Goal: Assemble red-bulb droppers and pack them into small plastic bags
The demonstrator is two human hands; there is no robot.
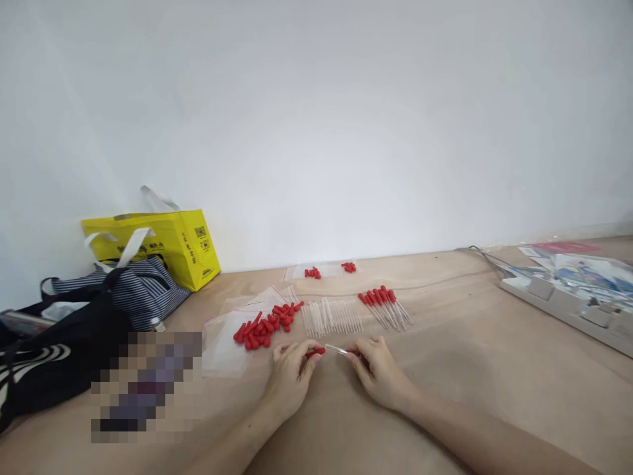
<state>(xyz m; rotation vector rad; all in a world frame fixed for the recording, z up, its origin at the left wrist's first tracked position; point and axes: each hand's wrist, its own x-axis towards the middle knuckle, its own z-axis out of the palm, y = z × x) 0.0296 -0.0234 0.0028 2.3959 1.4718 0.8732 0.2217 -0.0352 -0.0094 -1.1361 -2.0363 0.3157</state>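
Between finger and thumb, my left hand [293, 377] pinches a red rubber bulb [316, 353]. My right hand [374, 371] grips a thin clear tube [336, 349], its free end close to the bulb's tip; whether they touch is unclear. Beyond my left hand lies a pile of red bulbs [267, 328], partly on clear plastic bags [225, 353]. A row of clear tubes [332, 316] rests just beyond both hands. Right of that row, several droppers [386, 307] with red bulbs fitted on tubes lie side by side.
Near the wall lies a bag with small red bulbs [312, 272]. At the left stand a yellow bag [192, 247], a striped bag [148, 290] and a black bag [64, 349]. A white power strip [564, 310] and packets [588, 274] are at the right.
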